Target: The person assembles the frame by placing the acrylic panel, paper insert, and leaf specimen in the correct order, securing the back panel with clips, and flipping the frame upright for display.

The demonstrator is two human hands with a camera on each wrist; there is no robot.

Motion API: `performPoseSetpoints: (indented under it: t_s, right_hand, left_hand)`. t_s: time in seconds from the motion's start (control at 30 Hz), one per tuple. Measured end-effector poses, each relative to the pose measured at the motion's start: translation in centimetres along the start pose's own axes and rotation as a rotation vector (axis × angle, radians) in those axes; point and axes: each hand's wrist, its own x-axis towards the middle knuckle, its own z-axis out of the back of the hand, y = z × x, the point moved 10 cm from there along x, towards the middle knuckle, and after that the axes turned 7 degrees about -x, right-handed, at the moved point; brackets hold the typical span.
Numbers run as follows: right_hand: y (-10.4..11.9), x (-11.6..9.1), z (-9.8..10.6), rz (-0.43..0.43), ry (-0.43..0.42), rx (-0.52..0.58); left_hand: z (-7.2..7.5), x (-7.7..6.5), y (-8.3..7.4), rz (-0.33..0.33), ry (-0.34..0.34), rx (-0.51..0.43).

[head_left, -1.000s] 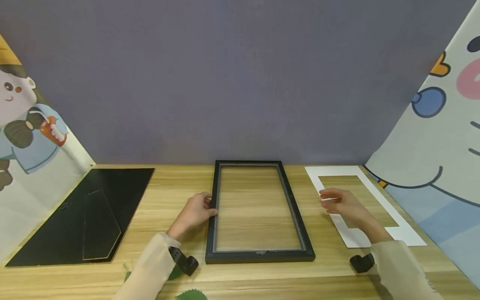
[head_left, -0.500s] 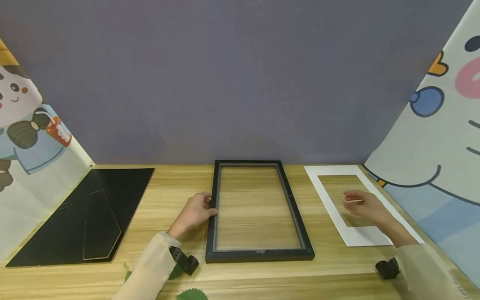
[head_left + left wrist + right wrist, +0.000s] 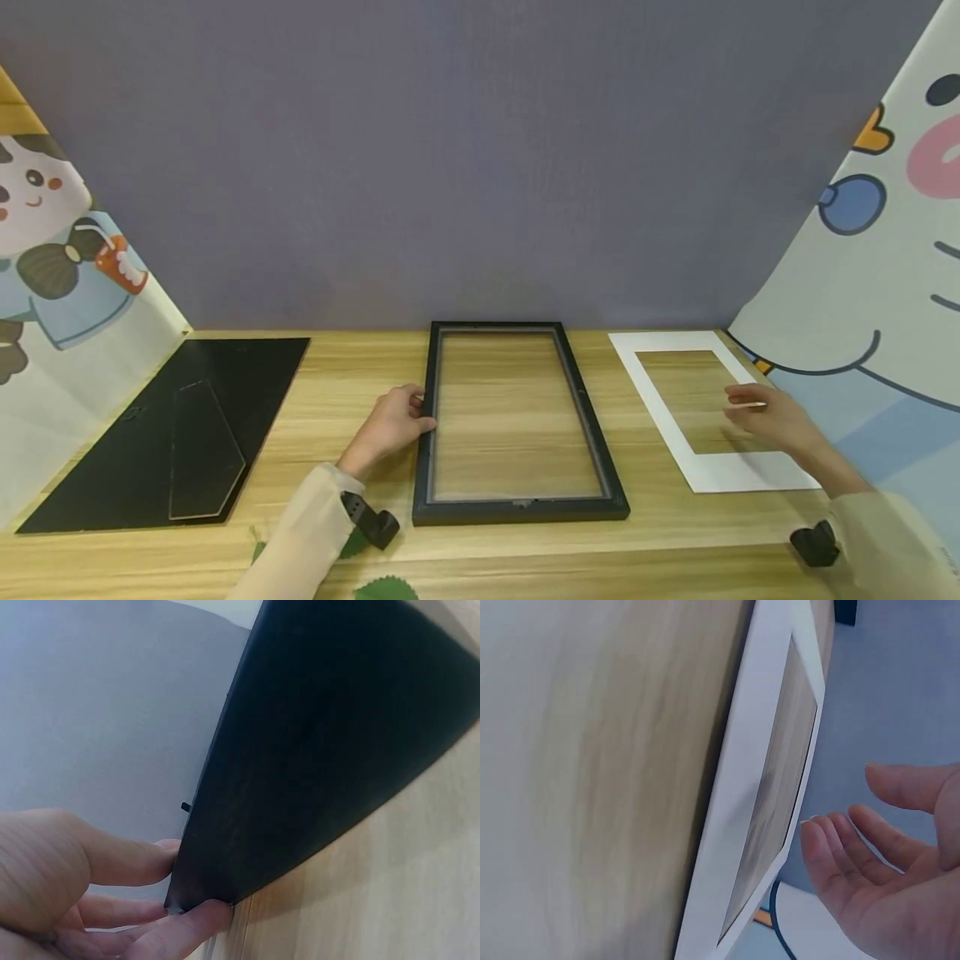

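Note:
A black picture frame (image 3: pixel 615 483) lies at the middle of the wood-grain table, its inside showing the table through it. At the frame's left side my left hand (image 3: pixel 390 423) pinches the edge; in the left wrist view, the thumb (image 3: pixel 142 862) and fingertips (image 3: pixel 210 916) meet the black side near its end. To the right lies a white mat board (image 3: pixel 671 425) with a rectangular cut-out. Over its right part hovers my right hand (image 3: pixel 772 417), fingers loosely bent with a gap to the thumb, holding nothing. The right wrist view shows this hand (image 3: pixel 900 877) apart from the mat.
A black backing board (image 3: pixel 240 375) with a folded stand lies at the left. Behind the table rises a grey wall (image 3: pixel 480 167), with cartoon-printed panels at both sides. Green leaf prints (image 3: pixel 386 588) show at the front edge.
My right hand has moved to the right, from the mat board's left border across its cut-out to its right side. The left hand stays at the frame's edge.

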Motion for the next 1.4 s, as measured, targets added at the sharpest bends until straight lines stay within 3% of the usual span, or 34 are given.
performPoseSetpoints:
  t_s: [0.2,0.57,0.8,1.07,1.4]
  right_hand:
    - [-1.1,-0.3,1.2,0.009,-0.030,-0.031]
    - [-4.8,-0.7,2.2,-0.063,0.005,-0.033]
    - [-7.4,-0.9,2.8,-0.132,0.020,-0.092]
    - [-9.9,-1.0,1.8,-0.253,0.121,-0.036]
    - [-10.1,-0.9,0.9,-0.270,0.184,0.035]
  left_hand:
    - [-0.1,-0.1,0.0,0.006,0.008,-0.003]
    - [-0.1,-0.2,-0.1,0.005,0.007,0.009]
    - [0.0,-0.2,-0.2,0.003,0.002,0.017]
    - [-0.1,-0.2,-0.1,0.007,0.002,0.015]
    - [-0.2,-0.2,0.0,0.020,0.008,0.015]
